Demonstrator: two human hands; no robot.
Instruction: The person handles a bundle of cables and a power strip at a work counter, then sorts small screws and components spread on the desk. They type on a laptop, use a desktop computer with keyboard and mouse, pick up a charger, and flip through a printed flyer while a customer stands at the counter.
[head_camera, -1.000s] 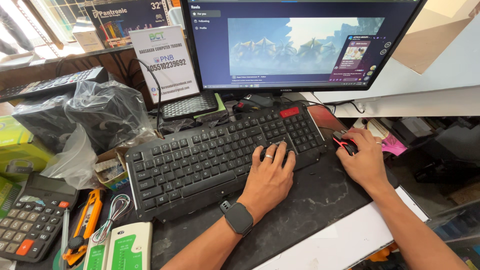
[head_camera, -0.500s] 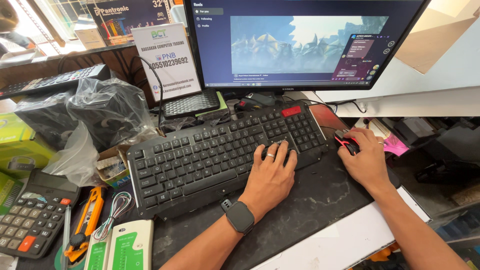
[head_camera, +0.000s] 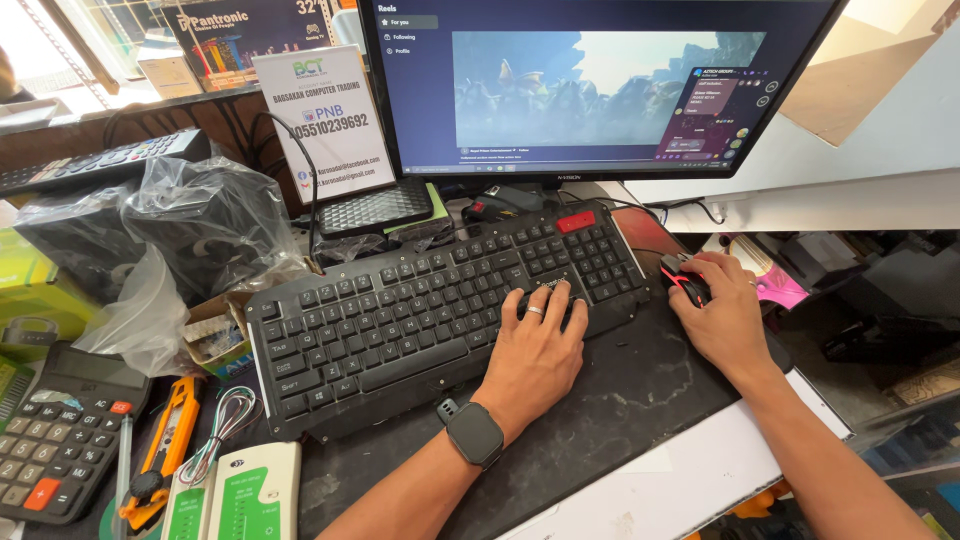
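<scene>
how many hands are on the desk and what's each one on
2. The left hand rests on the right part of the black keyboard; the right hand covers the black and red mouse beside it. No other hands show.

Left hand (head_camera: 535, 350) flat on black keyboard (head_camera: 430, 300), right hand (head_camera: 722, 318) seemingly covering a mouse (head_camera: 683, 280), monitor (head_camera: 600, 85) behind

Black keyboard (head_camera: 440, 310) w/ red key at top right, lying angled on dark desk mat. Black mouse (head_camera: 686, 281) w/ red trim just right of it.
</scene>
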